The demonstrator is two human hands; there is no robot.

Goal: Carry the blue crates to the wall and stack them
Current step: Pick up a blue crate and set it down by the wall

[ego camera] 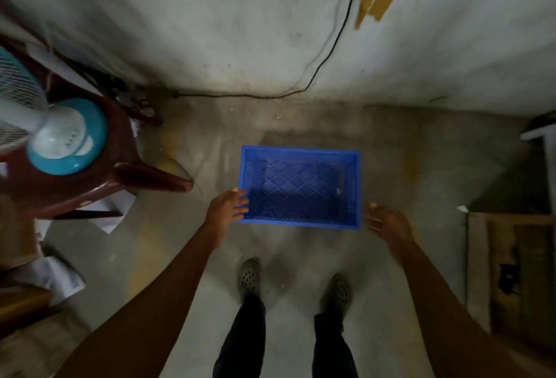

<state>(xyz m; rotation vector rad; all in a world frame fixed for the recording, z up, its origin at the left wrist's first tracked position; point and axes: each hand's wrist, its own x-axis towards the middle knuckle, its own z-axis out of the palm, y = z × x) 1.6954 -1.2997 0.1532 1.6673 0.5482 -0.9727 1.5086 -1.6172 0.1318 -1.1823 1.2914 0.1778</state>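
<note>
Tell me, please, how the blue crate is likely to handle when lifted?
The blue crate looks empty with slotted plastic walls, so probably light. Its moulded rim suggests it stays stiff. Broad and flat-bottomed, it seems unlikely to tip or roll.

Bare forearms, no sleeves; left hand (228,207) at 9 o'clock, right hand (388,221) at 3. Dark trousers (243,338), grey perforated clogs (249,277).

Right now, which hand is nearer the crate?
Left. The left hand has its fingers at the crate's near-left corner, seemingly touching the rim. The right hand is open, just off its right side, apart.
</note>
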